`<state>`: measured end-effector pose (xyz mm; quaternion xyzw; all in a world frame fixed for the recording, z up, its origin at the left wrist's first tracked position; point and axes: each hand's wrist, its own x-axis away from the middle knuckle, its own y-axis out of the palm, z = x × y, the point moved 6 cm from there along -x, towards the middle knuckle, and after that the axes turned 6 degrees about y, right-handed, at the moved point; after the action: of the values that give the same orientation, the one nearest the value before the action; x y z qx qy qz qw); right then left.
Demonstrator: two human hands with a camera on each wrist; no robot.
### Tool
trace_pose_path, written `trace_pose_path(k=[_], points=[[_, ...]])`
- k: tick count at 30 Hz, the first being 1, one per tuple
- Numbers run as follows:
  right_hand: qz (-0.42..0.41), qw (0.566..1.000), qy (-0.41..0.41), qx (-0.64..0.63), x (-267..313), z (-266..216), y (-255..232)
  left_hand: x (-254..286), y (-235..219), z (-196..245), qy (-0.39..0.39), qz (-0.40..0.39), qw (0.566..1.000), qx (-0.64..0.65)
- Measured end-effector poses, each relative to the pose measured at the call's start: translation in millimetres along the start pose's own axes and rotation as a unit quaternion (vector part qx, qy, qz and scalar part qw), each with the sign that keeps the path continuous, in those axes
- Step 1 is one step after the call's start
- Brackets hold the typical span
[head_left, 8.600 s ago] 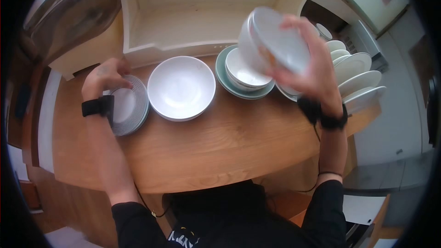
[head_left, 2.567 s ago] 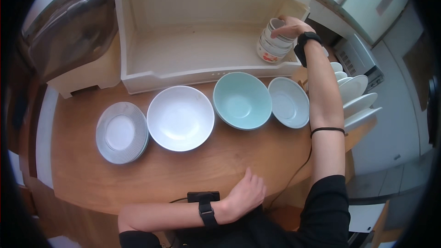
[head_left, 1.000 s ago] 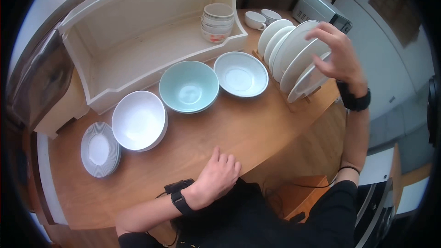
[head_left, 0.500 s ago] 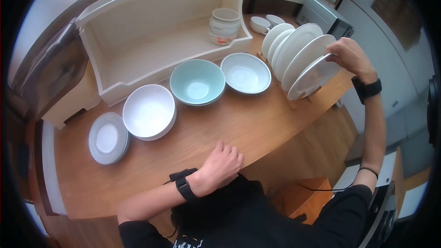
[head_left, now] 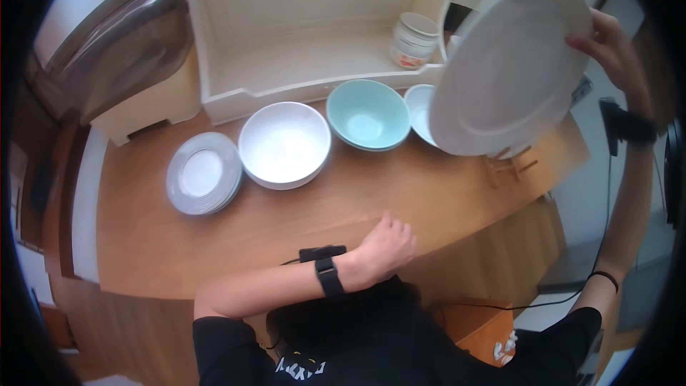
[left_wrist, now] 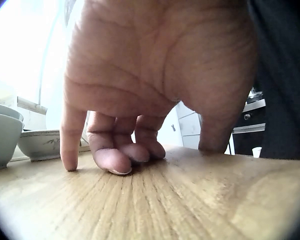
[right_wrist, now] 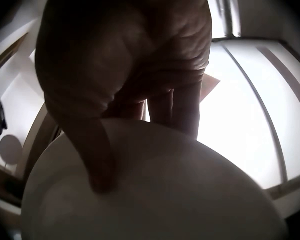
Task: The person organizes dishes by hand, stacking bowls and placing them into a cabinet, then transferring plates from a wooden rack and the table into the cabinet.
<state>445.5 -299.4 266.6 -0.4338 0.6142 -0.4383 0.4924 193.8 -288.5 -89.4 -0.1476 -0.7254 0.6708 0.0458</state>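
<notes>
Your right hand (head_left: pixel 616 53) is pinching a large white plate (head_left: pixel 511 71) by its edge, thumb on one face, fingers behind, holding it raised to the right of the green bowl (head_left: pixel 369 116). Your left hand (head_left: pixel 386 244), loosely curled around nothing, is touching the surface (head_left: pixel 314 207) on the bowl's near side. A wooden rack (head_left: pixel 491 171) is standing right of the bowl.

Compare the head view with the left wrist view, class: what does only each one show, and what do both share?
Only the head view: the right hand gripping a white plate, and the stack of ridged plates.
Only the left wrist view: the palm side of the left hand.
Both: that hand, the wooden table and some bowls; which bowls match is hard to tell.
</notes>
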Motion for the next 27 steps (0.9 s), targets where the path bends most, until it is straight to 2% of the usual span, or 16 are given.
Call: trace_pose_path(k=[2,3,4,5,6,9,11,12,14,15,16,18,20,21,27], points=[[0.010,0.994,-0.026,-0.106,-32.3,11.1,25.9,-1.4,0.9,-1.9,-0.008,-0.002,1.000,0.001],[0.045,0.989,-0.027,-0.137,-48.3,22.1,43.1,-2.1,1.7,-0.4,-0.001,-0.005,1.000,0.006],[0.039,0.984,0.005,-0.172,-62.9,0.1,59.3,-2.5,3.1,0.6,-0.009,-0.004,1.000,0.004],[0.054,0.967,0.014,-0.250,-79.4,-4.7,84.4,-1.9,3.9,2.3,-0.012,0.014,1.000,0.002],[0.021,0.937,0.030,-0.348,-94.8,-13.0,108.1,-2.2,2.4,0.9,-0.015,0.033,0.999,-0.001],[0.006,0.924,0.053,-0.378,-143.1,-9.3,172.8,0.7,-28.5,-7.5,-0.033,0.031,0.999,0.003],[0.004,0.879,0.084,-0.469,-169.4,-9.6,210.5,-2.0,-14.6,-5.9,-0.034,0.018,0.999,-0.012],[0.000,0.882,0.073,-0.465,-178.9,-13.7,223.5,-4.5,-3.7,0.0,-0.020,0.003,0.999,-0.034],[0.000,0.828,0.156,-0.539,-201.4,-5.9,258.9,-7.5,0.4,-0.7,-0.037,-0.012,0.999,-0.015],[-0.014,0.814,0.168,-0.556,-214.8,-0.9,276.2,-8.0,3.0,1.0,-0.027,-0.026,0.999,-0.004],[-0.020,0.815,0.164,-0.555,-226.2,-3.8,287.7,-9.1,4.8,2.0,-0.016,-0.039,0.999,0.006],[-0.021,0.802,0.214,-0.557,-242.8,0.1,308.3,-12.7,7.4,1.2,-0.023,-0.065,0.997,0.044],[-0.029,0.801,0.210,-0.560,-253.5,-9.6,314.5,-12.1,8.2,4.1,-0.004,-0.079,0.996,0.040],[-0.030,0.806,0.207,-0.553,-264.7,-12.3,319.3,-9.6,5.0,3.5,-0.017,-0.058,0.998,0.028],[-0.049,0.839,0.195,-0.505,-313.6,-32.3,341.6,-14.0,10.1,6.4,-0.025,-0.069,0.997,0.039]])
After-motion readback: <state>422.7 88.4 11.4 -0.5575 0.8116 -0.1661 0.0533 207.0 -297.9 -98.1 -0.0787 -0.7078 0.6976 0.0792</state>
